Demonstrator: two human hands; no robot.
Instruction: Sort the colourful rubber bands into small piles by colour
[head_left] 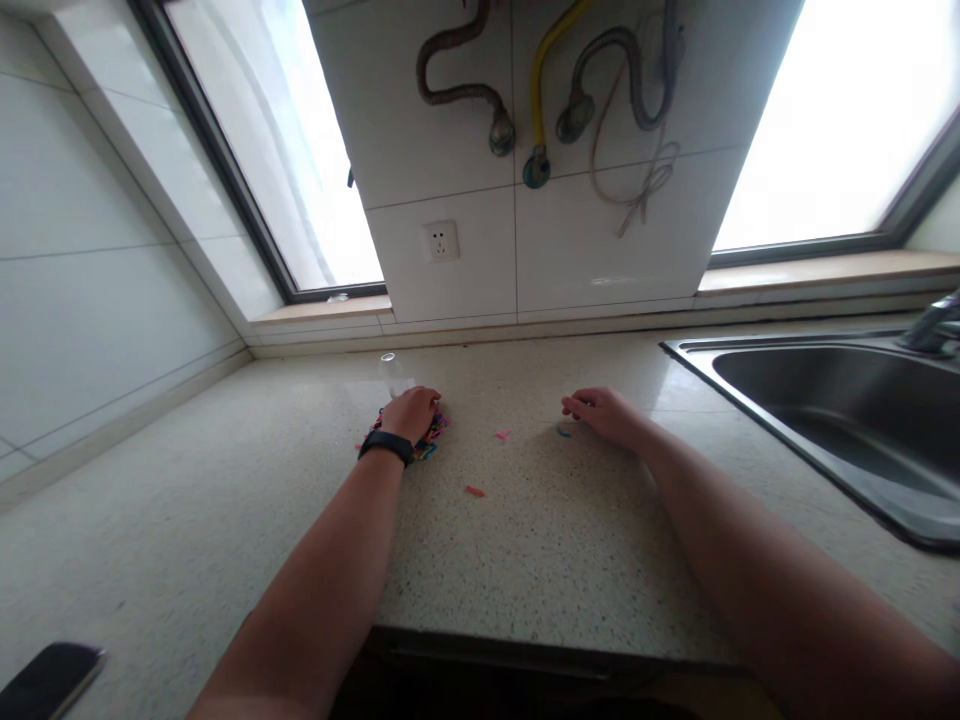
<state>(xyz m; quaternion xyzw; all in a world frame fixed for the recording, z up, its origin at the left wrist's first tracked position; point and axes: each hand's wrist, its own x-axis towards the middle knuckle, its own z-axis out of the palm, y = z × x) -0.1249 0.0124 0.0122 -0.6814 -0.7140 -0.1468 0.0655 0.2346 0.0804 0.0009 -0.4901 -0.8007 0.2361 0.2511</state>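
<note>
My left hand (pixel 410 412), with a black band on its wrist, rests over a heap of small multicoloured pieces (pixel 431 437) on the counter. Its fingers curl inward; what they hold, if anything, is hidden. Behind that hand stands a clear plastic cup or bottle (pixel 389 370). Over to the right, my right hand (pixel 598 413) hovers low with its fingertips pinched together; any item between them is too small to name. Just below those fingertips lies a small blue piece (pixel 563 432). Between the hands are pink pieces (pixel 502 436) and, nearer me, a reddish piece (pixel 475 491).
A steel sink (pixel 825 420) with a faucet (pixel 932 325) is set into the speckled counter (pixel 525 560) at right. A dark phone-like object (pixel 52 680) lies at lower left. The tiled wall behind carries a socket (pixel 441 241) and several hoses (pixel 536 95).
</note>
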